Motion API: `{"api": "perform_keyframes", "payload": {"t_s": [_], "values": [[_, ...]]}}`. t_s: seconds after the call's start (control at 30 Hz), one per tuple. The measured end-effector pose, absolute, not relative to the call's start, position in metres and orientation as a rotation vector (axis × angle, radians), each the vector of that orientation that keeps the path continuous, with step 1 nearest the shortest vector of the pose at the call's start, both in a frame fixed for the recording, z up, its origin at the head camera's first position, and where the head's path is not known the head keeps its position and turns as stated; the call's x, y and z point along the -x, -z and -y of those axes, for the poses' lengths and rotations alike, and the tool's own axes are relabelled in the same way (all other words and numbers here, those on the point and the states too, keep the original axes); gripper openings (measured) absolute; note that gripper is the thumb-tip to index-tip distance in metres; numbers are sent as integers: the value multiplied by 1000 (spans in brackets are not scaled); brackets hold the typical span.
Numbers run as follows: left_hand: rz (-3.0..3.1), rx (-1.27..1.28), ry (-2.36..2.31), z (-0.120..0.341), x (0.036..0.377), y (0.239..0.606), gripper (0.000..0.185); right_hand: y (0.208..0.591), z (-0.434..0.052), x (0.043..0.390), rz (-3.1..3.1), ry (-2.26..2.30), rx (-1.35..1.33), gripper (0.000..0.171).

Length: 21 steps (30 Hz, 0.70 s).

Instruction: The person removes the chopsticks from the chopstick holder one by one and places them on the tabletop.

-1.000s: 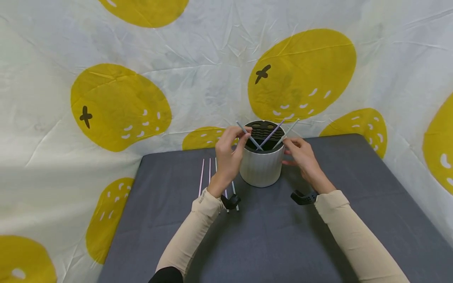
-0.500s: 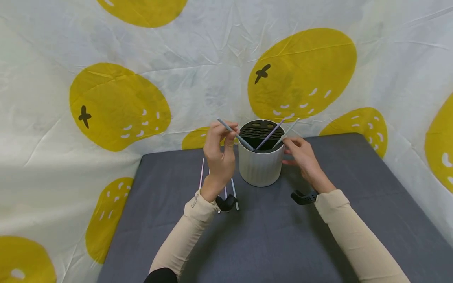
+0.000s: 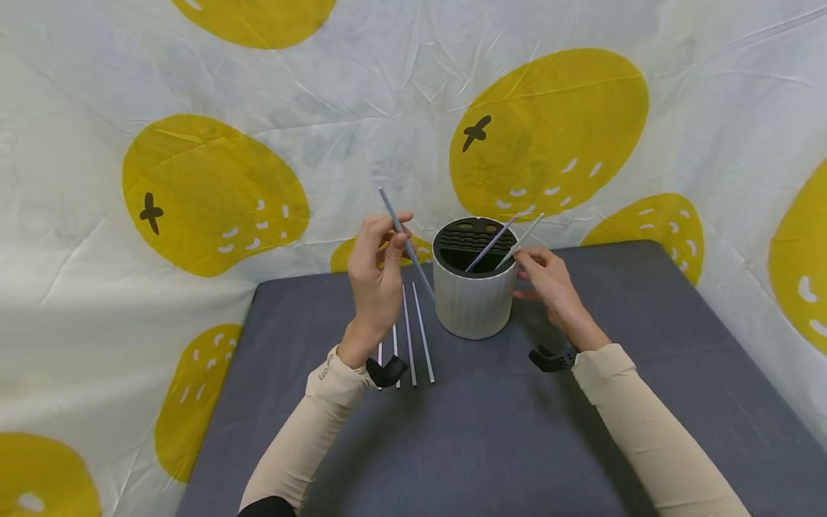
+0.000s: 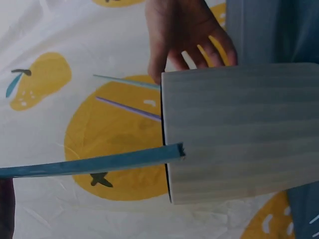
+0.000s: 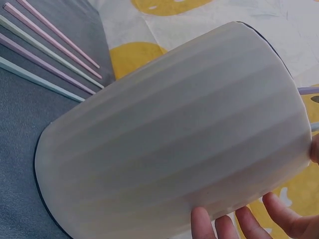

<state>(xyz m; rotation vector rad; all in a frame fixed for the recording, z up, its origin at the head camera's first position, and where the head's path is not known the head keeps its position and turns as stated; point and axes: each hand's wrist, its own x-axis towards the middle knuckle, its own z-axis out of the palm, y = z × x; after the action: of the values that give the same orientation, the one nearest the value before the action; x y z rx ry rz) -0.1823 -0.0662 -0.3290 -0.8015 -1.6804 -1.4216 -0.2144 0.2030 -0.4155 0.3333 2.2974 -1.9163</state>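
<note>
My left hand (image 3: 377,280) pinches a blue chopstick (image 3: 418,269), slanted, its squared lower end at the holder's left side in the head view. In the left wrist view that end of the blue chopstick (image 4: 124,159) overlaps the holder's rim. The pale ribbed utensil holder (image 3: 474,309) stands upright, with a black slotted insert (image 3: 472,233) in its top. A purple chopstick (image 3: 492,243) and a pale green chopstick (image 3: 526,235) lean inside it. My right hand (image 3: 549,283) holds the holder at its right rim, fingertips (image 5: 202,221) against the outer wall.
Several pink, green, purple and light blue chopsticks (image 5: 45,50) lie side by side on the dark grey table (image 3: 491,445), left of the holder. A white cloth with yellow fruit shapes (image 3: 362,165) hangs behind and beside the table.
My left hand has moved left from the holder's opening, carrying the blue chopstick out over the rim and tilting it steeper. My right hand has stayed at the holder.
</note>
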Motion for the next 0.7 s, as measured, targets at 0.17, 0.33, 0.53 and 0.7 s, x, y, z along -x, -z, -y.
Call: {"api": "perform_keyframes", "payload": {"t_s": [0.17, 0.33, 0.53, 0.7], "values": [[1782, 756, 1568, 80, 183, 334, 24, 415, -204, 214, -2293, 1916, -327, 65], [1896, 653, 1704, 96, 186, 343, 23, 414, -204, 214, -2292, 1921, -343, 64], [1980, 431, 1896, 114, 194, 358, 23, 415, -203, 214, -2298, 1916, -335, 63], [2043, 212, 2039, 130, 201, 373, 22, 415, -203, 214, -2306, 1912, -330, 64]]}}
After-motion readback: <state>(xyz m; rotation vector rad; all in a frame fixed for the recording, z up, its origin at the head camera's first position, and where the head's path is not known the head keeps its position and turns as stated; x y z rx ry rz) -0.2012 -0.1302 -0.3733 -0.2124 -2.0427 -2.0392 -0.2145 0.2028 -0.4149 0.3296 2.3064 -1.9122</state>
